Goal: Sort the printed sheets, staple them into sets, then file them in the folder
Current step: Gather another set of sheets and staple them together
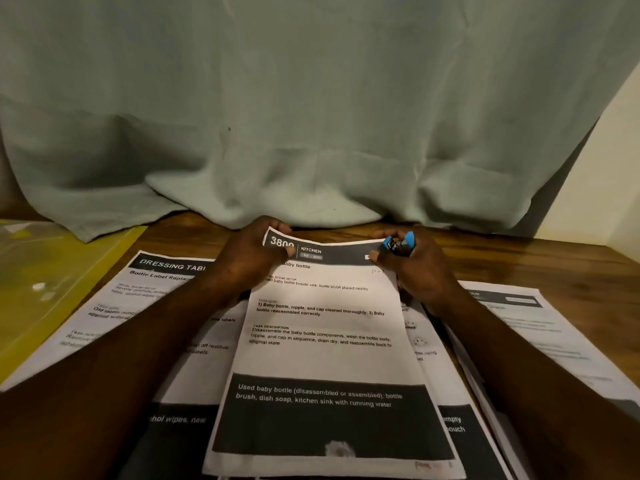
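A printed "Kitchen" baby-bottle sheet (325, 341) lies in the middle of the wooden table, on top of other sheets. My left hand (252, 258) pinches its top left corner, which is lifted and curled. My right hand (415, 268) grips a small blue and black stapler (398, 244) at the sheet's top right corner, with the thumb on the paper. A "Dressing Table" sheet (152, 289) lies to the left, partly under my left forearm. More sheets (540, 327) are stacked to the right. The yellow folder (52, 282) lies at the far left.
A pale green cloth (311, 116) hangs behind the table and drapes onto its back edge. Bare wooden tabletop (519, 258) shows at the back right. A cream wall (609, 168) rises at the right.
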